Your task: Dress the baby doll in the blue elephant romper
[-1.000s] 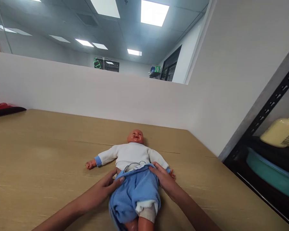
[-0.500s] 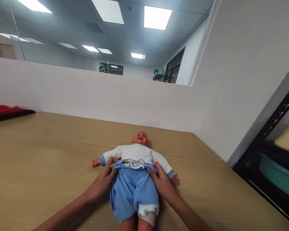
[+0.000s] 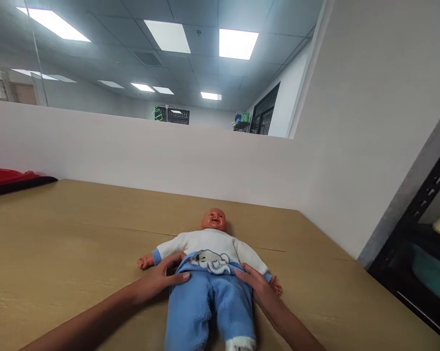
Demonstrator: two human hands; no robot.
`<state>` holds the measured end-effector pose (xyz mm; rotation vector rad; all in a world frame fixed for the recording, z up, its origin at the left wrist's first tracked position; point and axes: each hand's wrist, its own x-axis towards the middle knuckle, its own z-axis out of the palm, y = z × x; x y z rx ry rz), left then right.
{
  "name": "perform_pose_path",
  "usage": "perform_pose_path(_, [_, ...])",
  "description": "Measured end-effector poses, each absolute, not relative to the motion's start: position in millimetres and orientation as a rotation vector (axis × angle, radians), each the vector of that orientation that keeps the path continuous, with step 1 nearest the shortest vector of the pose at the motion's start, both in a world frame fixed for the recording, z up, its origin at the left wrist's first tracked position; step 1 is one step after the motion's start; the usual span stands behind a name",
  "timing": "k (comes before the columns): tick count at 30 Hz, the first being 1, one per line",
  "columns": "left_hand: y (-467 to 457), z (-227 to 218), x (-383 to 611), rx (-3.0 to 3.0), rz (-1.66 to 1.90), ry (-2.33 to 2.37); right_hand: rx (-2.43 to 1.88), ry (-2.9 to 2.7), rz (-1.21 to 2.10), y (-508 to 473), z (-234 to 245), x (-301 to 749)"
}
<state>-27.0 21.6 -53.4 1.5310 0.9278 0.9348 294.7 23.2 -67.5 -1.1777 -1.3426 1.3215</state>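
Note:
A baby doll (image 3: 214, 220) lies on its back on the wooden table, head away from me and arms spread. It wears a white top (image 3: 205, 241) with blue cuffs and fleecy blue trousers (image 3: 200, 302) with a white hem at one leg. Across the waist sits a cartoon animal patch (image 3: 212, 262). My left hand (image 3: 170, 270) grips the trousers at the left of the waist, its thumb laid over the front. At the waist's other side, my right hand (image 3: 254, 282) holds the cloth, thumb on top. Fingertips of both hands are partly hidden; the doll's feet are out of view.
A red tray-like object (image 3: 8, 176) with a black edge lies at the far left of the table (image 3: 77, 234). A white partition (image 3: 169, 158) with glass above stands behind. On the right is a black shelf rack (image 3: 406, 239) holding a teal container (image 3: 434, 275).
The trousers' waist is flatter, showing more of the cartoon patch, and the legs reach further down. My right hand has shifted slightly right and down. The view has tilted up a little.

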Motion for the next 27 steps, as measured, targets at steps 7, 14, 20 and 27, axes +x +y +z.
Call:
perform_pose_path(7, [19.0,-38.1,-11.0,1.500,1.057,0.980,-1.122,-1.415,1.106,31.7,-65.9,293.0])
perform_pose_path(14, [33.5,-47.0,5.9,1.362,1.097,1.077,-1.286,-1.326,0.909,57.0,-71.8,275.9])
perform_pose_path(20, [21.0,-45.1,-18.6,1.831,1.109,1.087,-1.234,-1.468,1.025,40.1,-73.8,300.9])
perform_pose_path(27, [18.7,-42.8,-46.4,2.014,0.693,0.866,-1.310,-1.785,1.057,18.5,-77.2,344.2])
